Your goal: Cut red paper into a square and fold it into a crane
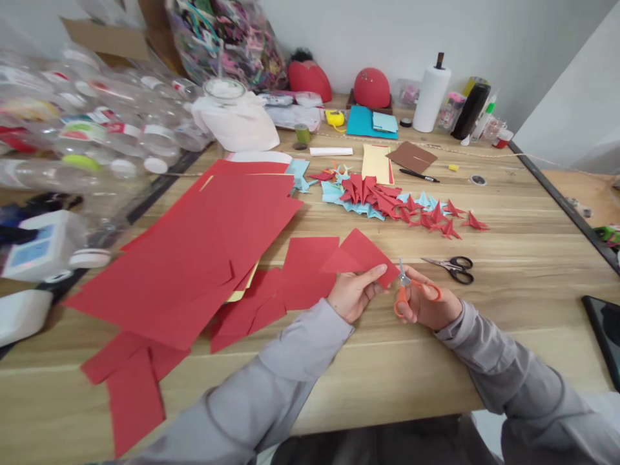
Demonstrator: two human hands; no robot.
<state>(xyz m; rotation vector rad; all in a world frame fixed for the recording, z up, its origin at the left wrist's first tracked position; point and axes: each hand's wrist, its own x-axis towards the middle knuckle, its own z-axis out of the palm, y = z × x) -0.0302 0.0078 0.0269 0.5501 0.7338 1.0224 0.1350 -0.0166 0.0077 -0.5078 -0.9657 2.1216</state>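
Note:
My left hand (356, 294) pinches a piece of red paper (362, 248) near its lower right corner, thumb on top. In my right hand (431, 305) is a pair of orange-handled scissors (404, 279), fingers through the loops and blades pointing away from me. The blades are beside the paper's right corner; whether they touch it I cannot tell. Under and left of the held piece lies a red rectangle (307, 274) on the table. Black-handled scissors (455, 266) rest to the right of my right hand.
Large red sheets (194, 258) cover the table's left side, with red offcuts (135, 387) nearer me. Folded red paper cranes (436, 216) and blue ones (423, 201) lie behind my hands. A black pen (419, 175) lies farther back. Plastic bottles (121, 139) crowd the far left.

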